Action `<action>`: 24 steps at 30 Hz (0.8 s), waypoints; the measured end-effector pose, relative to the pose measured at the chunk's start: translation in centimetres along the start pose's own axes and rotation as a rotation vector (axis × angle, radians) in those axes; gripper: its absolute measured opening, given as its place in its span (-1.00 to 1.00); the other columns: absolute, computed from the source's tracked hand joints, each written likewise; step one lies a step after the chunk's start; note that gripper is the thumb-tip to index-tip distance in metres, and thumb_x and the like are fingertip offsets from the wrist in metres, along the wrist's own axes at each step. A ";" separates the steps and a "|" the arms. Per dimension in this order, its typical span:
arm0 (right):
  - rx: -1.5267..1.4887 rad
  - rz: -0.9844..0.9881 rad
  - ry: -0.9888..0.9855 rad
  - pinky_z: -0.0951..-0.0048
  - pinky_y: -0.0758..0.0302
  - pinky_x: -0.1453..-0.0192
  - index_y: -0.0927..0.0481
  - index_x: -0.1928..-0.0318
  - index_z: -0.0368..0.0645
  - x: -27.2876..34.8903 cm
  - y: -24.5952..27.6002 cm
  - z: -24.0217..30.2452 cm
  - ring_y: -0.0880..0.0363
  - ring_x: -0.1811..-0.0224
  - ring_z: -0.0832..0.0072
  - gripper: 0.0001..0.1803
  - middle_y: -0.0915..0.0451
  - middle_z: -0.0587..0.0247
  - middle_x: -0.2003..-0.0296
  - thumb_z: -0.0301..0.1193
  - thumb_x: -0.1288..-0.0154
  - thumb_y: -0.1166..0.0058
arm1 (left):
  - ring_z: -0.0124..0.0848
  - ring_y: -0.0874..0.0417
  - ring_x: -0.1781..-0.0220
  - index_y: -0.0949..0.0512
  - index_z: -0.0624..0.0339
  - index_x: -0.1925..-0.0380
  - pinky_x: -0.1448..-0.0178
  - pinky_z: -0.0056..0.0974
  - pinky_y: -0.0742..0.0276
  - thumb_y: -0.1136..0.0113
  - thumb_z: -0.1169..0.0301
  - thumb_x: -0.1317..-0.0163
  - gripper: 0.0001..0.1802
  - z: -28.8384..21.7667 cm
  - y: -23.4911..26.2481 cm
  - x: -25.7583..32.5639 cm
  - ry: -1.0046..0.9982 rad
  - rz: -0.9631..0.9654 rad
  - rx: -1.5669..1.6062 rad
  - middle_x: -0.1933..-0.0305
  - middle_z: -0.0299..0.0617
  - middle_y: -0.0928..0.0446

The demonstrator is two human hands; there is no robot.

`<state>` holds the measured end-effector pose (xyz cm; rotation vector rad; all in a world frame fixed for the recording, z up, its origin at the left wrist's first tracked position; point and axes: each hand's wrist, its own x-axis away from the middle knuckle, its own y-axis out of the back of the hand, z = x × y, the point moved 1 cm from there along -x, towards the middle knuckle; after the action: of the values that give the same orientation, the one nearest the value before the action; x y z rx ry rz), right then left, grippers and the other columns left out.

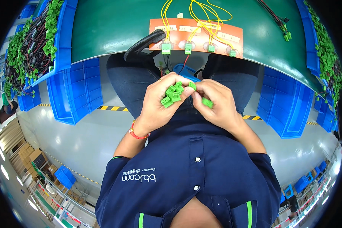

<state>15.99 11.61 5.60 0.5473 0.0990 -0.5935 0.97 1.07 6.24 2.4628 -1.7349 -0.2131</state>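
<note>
Head view: left hand is closing around a cluster of green connectors, palm side showing, several blocks poking out in different directions. Right hand is gripping a second green connector, which is sticking out below its curled fingers. A small green connector is sitting where the fingertips of both hands are meeting; can't tell which hand is carrying its weight. Both hands are working in front of the person's torso, below the table edge in the picture. Red bracelet is circling the left wrist.

Beyond the hands, an orange board is lying at the near edge of a green table. Four green sockets are lining its near side, with yellow wires running away from them over the board. A black curved piece is resting over the board's left end. A dark cable with green ends is lying farther right on the table. Blue bins are flanking the table, the upper ones holding heaps of green connectors, with dark wires showing at left.
</note>
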 end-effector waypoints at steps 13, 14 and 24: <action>-0.755 -0.163 -0.498 0.67 -0.20 0.48 -0.68 0.15 -0.29 -1.0 0.9 -2.2 -0.31 0.57 0.79 -0.68 -0.56 0.38 0.53 -0.29 -0.55 0.02 | -0.64 -0.46 0.47 -0.61 0.27 0.13 0.37 -0.48 -0.38 -0.15 0.43 -0.45 -0.85 1.1 0.2 1.5 0.180 -0.101 0.086 0.46 -0.34 -0.53; -0.850 -0.171 -0.519 0.67 -0.18 0.49 -0.68 0.15 -0.28 -1.1 0.7 -2.6 -0.29 0.58 0.79 -0.67 -0.56 0.37 0.53 -0.27 -0.55 0.03 | -0.64 -0.42 0.48 -0.61 0.31 0.17 0.36 -0.49 -0.31 -0.12 0.35 -0.49 -0.78 0.9 0.1 1.7 0.221 -0.112 0.072 0.53 -0.36 -0.46; -1.338 -0.190 -0.569 0.60 -0.42 0.38 -0.59 0.01 -0.35 -1.7 -0.6 -3.0 -0.26 0.64 0.71 -0.57 -0.51 0.36 0.50 -0.21 -0.61 0.17 | -0.63 -0.46 0.43 -0.60 0.29 0.07 0.29 -0.47 -0.41 -0.13 0.38 -0.48 -0.80 3.8 1.2 4.5 0.418 -0.169 0.113 0.46 -0.37 -0.48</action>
<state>14.48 13.59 3.16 -0.9376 -0.0075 -0.7076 0.63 -3.64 2.52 2.4986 -1.4015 0.3700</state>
